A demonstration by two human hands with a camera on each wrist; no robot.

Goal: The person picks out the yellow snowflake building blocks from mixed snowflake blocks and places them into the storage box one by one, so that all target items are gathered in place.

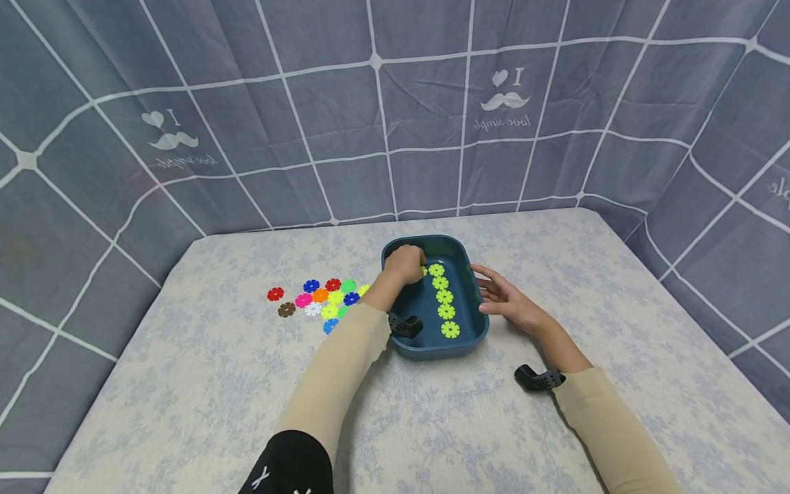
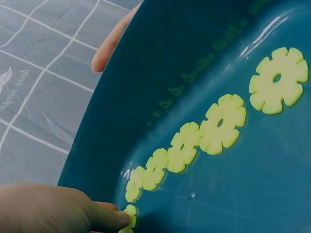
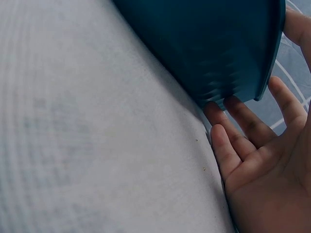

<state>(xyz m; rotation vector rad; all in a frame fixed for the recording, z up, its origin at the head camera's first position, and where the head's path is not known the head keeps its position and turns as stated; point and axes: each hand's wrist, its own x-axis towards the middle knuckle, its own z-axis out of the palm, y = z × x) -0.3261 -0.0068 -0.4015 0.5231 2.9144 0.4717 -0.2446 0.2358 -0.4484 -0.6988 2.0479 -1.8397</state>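
Observation:
My left hand [image 1: 405,264] reaches into the far end of a dark teal plastic bin [image 1: 435,353]. Its thumb and fingers pinch a yellow-green notched flower-shaped disc [image 2: 129,219], partly hidden by the hand, low over the bin floor. Beside it a column of several matching yellow-green discs [image 1: 444,296] lies flat along the bin's right side. My right hand [image 1: 509,302] is outside the bin, at its right wall. In the right wrist view, the fingers [image 3: 252,121] are spread and loosely bent, with fingertips right at the bin's outer wall and rim.
Left of the bin, a loose group of flower discs in mixed colours lies on the table, among them a red disc [image 1: 275,294], a brown disc [image 1: 286,309] and a blue disc [image 1: 330,326]. A pale patterned cloth [image 1: 204,384] covers the table. A grey-blue grid curtain [image 1: 333,123] hangs behind.

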